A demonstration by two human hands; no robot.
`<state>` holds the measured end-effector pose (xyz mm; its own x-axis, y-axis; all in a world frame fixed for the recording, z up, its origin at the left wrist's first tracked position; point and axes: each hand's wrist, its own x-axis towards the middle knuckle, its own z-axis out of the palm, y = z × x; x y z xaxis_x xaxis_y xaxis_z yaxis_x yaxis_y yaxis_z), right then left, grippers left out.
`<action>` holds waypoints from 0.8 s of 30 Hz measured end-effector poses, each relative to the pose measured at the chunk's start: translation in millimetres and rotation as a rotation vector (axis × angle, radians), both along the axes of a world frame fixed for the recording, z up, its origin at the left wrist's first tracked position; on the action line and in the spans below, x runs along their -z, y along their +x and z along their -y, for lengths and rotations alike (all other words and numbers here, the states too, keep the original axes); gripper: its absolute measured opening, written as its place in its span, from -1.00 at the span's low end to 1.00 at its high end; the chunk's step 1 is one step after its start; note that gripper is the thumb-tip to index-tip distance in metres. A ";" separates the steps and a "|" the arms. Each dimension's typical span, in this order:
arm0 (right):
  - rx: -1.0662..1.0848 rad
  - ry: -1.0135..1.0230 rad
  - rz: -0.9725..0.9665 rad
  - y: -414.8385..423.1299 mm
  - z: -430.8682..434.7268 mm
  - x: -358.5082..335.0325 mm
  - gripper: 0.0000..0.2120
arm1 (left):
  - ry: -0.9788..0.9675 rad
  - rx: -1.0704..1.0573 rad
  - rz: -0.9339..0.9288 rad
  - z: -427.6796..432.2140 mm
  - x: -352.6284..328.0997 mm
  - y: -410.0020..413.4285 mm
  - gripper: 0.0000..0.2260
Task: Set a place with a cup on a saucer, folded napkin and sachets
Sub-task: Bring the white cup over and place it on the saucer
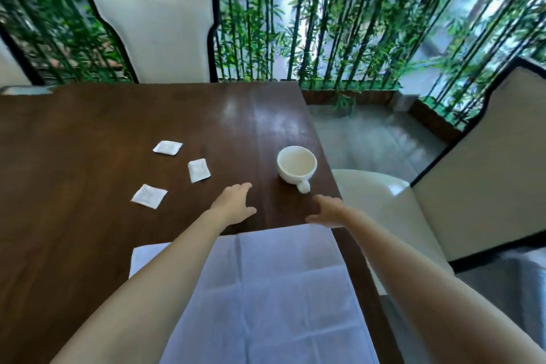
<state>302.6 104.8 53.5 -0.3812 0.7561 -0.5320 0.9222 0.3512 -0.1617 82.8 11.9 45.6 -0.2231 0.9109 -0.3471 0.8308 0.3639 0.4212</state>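
A white cup (296,165) stands upright on the dark wooden table (88,133), near its right edge, with the handle pointing toward me. Three white sachets (199,170) lie scattered to its left, each apart from the others. A large white napkin (266,289) lies spread flat with crease lines at the near edge. My left hand (235,202) hovers just past the napkin's far edge, fingers apart and holding nothing. My right hand (326,211) is open too, just below the cup's handle and not touching it. No saucer is in view.
A white chair with a black frame (153,35) stands behind the table. Another cream chair (472,162) sits close to the table's right edge. Bamboo stalks (339,18) fill the background, and a pale object (25,89) lies at the far left table edge.
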 end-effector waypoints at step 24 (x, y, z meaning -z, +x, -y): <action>0.332 0.316 -0.700 -22.8 -23.2 54.0 -0.80 | 0.235 0.062 0.801 -128.8 60.3 -0.6 -0.01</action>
<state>279.8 128.1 -0.5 -0.2756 0.9613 0.0010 0.7092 0.2041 -0.6748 82.2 140.6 -14.7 0.0635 0.9818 -0.1790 0.2637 0.1564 0.9518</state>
